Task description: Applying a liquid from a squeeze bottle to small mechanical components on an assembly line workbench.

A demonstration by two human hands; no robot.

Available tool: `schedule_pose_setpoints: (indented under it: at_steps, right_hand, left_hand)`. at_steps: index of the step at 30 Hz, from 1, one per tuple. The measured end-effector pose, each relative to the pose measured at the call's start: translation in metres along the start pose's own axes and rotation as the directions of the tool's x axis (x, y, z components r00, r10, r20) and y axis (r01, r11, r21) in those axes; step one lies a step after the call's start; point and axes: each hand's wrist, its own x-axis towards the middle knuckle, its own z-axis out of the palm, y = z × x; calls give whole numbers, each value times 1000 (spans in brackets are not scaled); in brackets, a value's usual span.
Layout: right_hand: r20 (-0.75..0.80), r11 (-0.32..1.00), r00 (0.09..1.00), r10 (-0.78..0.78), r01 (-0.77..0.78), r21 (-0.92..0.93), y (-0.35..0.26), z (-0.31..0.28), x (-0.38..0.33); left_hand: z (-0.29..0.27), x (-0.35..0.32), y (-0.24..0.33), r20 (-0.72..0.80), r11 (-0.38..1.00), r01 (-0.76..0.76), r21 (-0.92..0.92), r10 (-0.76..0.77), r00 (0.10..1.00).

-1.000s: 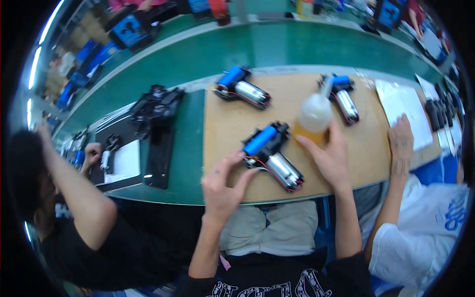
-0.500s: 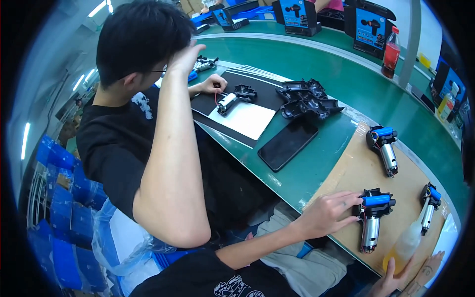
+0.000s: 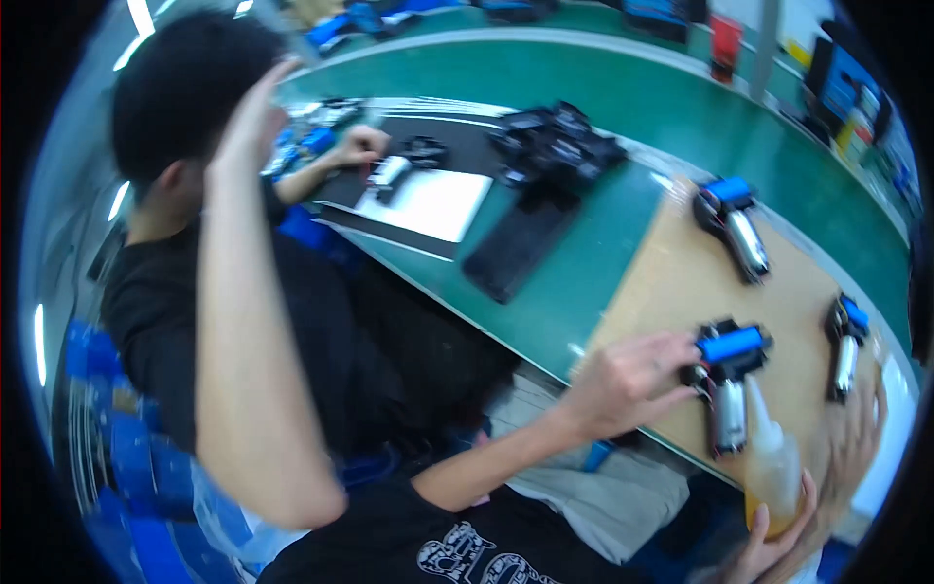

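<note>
My left hand [image 3: 628, 382] pinches the left edge of a half-built massage gun [image 3: 728, 414], a black housing half with a blue battery and a silver motor. My right hand [image 3: 778, 533] is closed around a clear squeeze bottle [image 3: 773, 472] of yellow liquid. The bottle's pointed nozzle is up beside the motor; blur hides whether it touches. Two similar massage gun assemblies lie on the tan board [image 3: 642, 277], one farther back [image 3: 744, 238] and one at right [image 3: 846, 355]. Another person's blurred hand [image 3: 856, 428] reaches in beside the bottle.
At left a co-worker [image 3: 195, 127] sits with one arm raised, the other hand at a motor assembly [image 3: 391, 177] on a white sheet [image 3: 443, 209]. A dark phone [image 3: 516, 248] and black housing shells [image 3: 555, 141] lie between us. Bottles and boxes line the far side.
The bottle's nozzle has moved from the right-hand assembly to the one at my left hand. The other person's hand has moved farther onto the board. The whole view has shifted and blurred.
</note>
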Motion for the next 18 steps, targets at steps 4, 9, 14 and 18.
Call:
schedule_pose_setpoints:
  at_steps: [4,9,14,18]
  right_hand:
    - [165,973,981,-102,132,-187,-25,-7,0]
    - [105,975,984,-148,162,-153,-48,4,3]
    - [30,942,968,-249,250,-225,-65,25,10]
    - [119,919,964,-237,262,-294,-84,32,14]
  left_hand:
    - [-7,6,-4,2,995,-20,99,20,1000]
    - [-3,11,-6,12,992,-40,120,39,999]
    - [4,10,-7,15,995,-46,91,44,999]
    - [5,10,-7,18,995,-47,87,46,999]
